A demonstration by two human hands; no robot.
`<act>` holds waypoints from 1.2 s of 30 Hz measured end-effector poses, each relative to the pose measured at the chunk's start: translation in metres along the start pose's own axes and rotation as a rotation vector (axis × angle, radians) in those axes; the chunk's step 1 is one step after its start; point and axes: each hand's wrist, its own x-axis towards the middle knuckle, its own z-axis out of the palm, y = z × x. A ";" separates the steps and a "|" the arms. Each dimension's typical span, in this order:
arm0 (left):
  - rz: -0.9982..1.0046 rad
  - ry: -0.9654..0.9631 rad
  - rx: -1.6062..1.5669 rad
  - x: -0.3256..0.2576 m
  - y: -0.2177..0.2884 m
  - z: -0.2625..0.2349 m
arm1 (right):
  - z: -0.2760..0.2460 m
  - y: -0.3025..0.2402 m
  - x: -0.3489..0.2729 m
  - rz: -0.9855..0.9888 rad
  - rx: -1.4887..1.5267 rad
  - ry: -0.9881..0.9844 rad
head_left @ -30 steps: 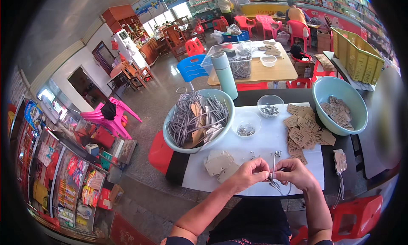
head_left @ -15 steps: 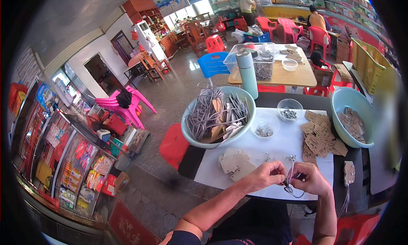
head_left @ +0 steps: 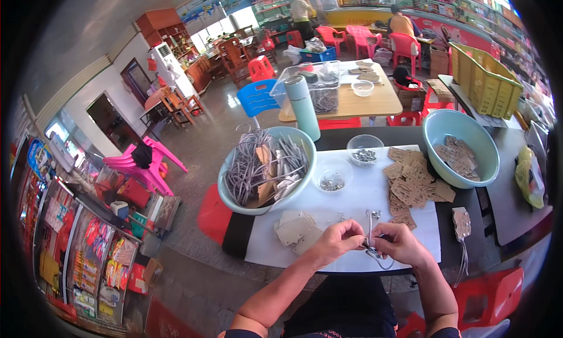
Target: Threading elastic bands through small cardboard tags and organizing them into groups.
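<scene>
In front of me, above the near edge of a white sheet point(head_left: 258, 251), my left hand point(head_left: 337, 242) pinches a thin grey cable point(head_left: 372, 254). My right hand point(head_left: 402, 243) closes on the same cable beside it, its fingertips a few centimetres apart from the left ones. One stretch of cable stands up between the hands, and a loop hangs below them. What lies right at the fingertips is partly hidden. Small metal pieces point(head_left: 376, 214) lie just beyond the hands. Pale cards point(head_left: 296, 227) rest left of them, and brown punched cards point(head_left: 410, 185) are heaped to the right.
A basin point(head_left: 312, 162) of grey cables stands at left, beside a light-green flask point(head_left: 303, 106). Two clear bowls point(head_left: 365, 143) point(head_left: 346, 169) hold small metal parts. Another basin point(head_left: 489, 139) with brown cards is at right, near a card with wires point(head_left: 462, 225). Two people work far off.
My view has turned right, so the table appears further left and a yellow crate shows fully. Both hands stay close together on the cable.
</scene>
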 end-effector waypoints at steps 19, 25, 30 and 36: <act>0.006 -0.004 -0.019 0.000 0.003 0.007 | -0.008 -0.015 -0.006 -0.486 -0.521 0.052; 0.034 0.015 -0.065 -0.001 0.005 0.010 | -0.004 -0.007 -0.008 -0.176 -0.020 0.009; 0.071 0.104 -0.012 0.004 -0.007 0.009 | 0.001 0.006 -0.005 -0.092 -0.060 0.062; 0.099 0.112 0.079 0.007 -0.015 0.013 | 0.000 0.013 -0.004 -0.104 -0.087 0.136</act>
